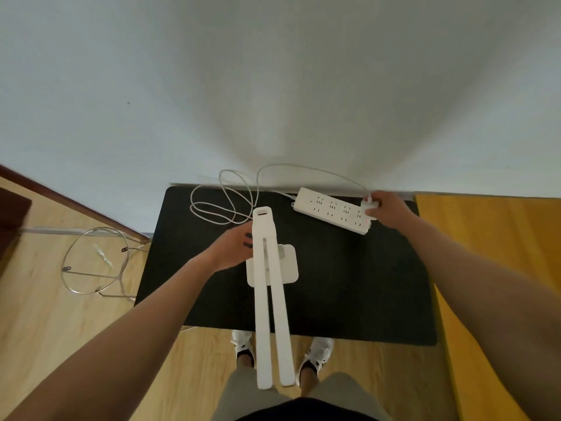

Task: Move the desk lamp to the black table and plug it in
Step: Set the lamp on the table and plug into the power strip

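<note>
Pale grey wall behind; light wood-plank floor below, with a matte black rectangular table pushed against the wall. White desk lamp stands on the table, its square flat base near the table's centre and its two long slim arms reaching toward the camera past the near edge. Left hand is against the lamp's upright stem, fingers curled toward it; whether it actually grips cannot be told. Thin white cord lies in loose loops on the table's far left part. White multi-socket power strip lies diagonally at the far right. Right hand pinches a small white plug at the strip's right end. Round glass-topped wire-frame side table stands on the floor, left. Yellow-ochre surface adjoins on the right.
</note>
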Action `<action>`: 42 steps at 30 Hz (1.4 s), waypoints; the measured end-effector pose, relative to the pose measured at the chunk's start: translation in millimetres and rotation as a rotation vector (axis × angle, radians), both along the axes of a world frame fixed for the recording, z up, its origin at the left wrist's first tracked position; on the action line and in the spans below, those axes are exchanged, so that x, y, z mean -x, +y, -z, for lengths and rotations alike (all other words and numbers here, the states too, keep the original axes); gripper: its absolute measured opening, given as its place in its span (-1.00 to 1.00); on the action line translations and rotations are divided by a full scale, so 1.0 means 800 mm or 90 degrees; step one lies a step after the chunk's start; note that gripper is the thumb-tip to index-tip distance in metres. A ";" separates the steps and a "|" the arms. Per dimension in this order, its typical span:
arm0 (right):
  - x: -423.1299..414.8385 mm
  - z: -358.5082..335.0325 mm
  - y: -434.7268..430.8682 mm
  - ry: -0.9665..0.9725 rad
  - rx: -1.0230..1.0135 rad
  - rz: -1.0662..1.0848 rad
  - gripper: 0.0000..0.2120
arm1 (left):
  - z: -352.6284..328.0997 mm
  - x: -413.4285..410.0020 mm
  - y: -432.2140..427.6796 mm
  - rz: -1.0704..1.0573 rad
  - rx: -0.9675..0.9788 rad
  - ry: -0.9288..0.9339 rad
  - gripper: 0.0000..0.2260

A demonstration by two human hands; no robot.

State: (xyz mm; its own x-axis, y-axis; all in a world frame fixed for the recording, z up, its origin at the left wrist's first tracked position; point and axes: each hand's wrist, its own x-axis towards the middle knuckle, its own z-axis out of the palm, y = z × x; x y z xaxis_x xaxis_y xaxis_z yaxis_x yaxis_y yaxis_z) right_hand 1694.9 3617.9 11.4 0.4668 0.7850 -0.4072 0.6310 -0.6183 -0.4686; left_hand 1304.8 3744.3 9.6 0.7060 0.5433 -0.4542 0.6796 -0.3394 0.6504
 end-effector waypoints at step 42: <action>0.005 0.060 -0.007 -0.164 0.028 -0.129 -0.64 | 0.056 -0.044 -0.034 -0.355 0.160 -0.021 -0.71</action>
State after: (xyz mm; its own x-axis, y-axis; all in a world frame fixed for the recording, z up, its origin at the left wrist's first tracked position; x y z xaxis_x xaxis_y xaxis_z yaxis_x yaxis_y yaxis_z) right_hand 1691.1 3612.5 -36.8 0.3946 0.8569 -0.3315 0.8379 -0.4837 -0.2529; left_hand 1339.9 3716.8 -34.8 0.3616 0.7140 -0.5995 0.6889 0.2287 0.6878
